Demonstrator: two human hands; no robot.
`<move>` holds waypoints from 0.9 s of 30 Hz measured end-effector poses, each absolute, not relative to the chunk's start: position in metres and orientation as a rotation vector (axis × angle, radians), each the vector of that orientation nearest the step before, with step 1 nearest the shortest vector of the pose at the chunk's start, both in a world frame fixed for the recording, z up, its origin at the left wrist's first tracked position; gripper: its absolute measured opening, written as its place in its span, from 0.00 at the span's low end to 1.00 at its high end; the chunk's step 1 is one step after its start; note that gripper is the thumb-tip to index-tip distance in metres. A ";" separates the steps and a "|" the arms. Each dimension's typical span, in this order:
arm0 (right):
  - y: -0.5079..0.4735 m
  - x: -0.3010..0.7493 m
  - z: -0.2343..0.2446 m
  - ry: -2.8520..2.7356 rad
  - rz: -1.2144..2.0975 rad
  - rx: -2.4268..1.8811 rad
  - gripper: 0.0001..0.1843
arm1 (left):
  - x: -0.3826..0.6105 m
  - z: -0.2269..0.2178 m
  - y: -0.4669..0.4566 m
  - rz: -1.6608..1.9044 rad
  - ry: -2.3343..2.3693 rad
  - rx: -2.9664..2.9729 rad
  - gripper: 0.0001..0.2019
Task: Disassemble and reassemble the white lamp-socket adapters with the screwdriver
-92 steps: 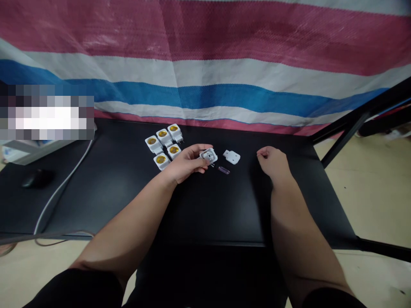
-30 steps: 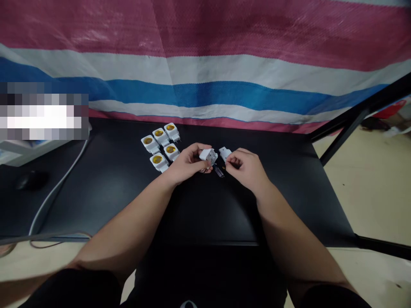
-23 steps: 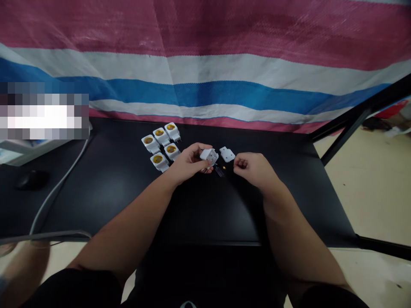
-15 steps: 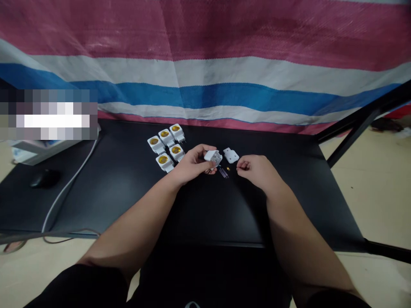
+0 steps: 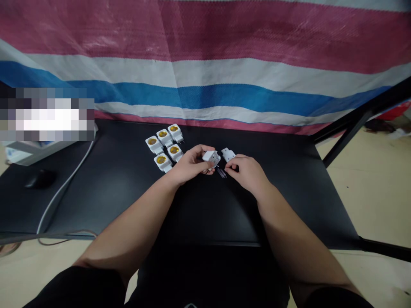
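My left hand (image 5: pixel 192 164) grips a small white plastic housing (image 5: pixel 211 158), its open side turned to the right. Just right of it, my right hand (image 5: pixel 245 170) is closed, thumb and fingertips together low over the table; whatever lies between them is too small or hidden to make out. Behind those fingertips is a flat white cover piece (image 5: pixel 227 154), partly covered by the hand. A small dark clear-looking part (image 5: pixel 221 172) lies between the two hands, below the housing.
Several white plug-in units with round yellow lenses (image 5: pixel 162 160) stand left of my left hand on the black table (image 5: pixel 105 184). Further left are a black mouse (image 5: pixel 41 179) and a pale cable (image 5: pixel 66 184). A striped sheet (image 5: pixel 205 94) hangs behind the table.
My right hand has moved left, toward the housing, and now partly covers the cover piece. The small brass-coloured piece seen earlier is out of sight at its fingertips. My left hand keeps its grip.
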State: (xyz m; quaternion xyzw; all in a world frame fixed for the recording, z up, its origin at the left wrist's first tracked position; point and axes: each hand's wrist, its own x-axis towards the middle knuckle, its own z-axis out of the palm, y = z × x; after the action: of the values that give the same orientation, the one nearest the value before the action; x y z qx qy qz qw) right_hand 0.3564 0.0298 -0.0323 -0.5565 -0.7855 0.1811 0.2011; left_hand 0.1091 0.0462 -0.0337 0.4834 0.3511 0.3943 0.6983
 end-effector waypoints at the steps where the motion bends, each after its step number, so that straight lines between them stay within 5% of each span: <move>1: 0.029 0.355 -0.032 -2.204 0.500 -1.554 0.06 | 0.109 -0.033 0.046 0.878 0.785 1.075 0.27; 27: 0.027 0.345 -0.028 -1.874 0.640 -1.124 0.04 | 0.108 -0.032 0.044 0.770 0.725 1.156 0.26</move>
State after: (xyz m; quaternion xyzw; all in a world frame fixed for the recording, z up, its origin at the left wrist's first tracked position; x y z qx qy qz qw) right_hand 0.3452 0.0270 -0.0279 -0.4483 -0.7474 0.2551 0.4187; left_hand 0.1080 0.0442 -0.0320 0.5206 0.3266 0.3468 0.7086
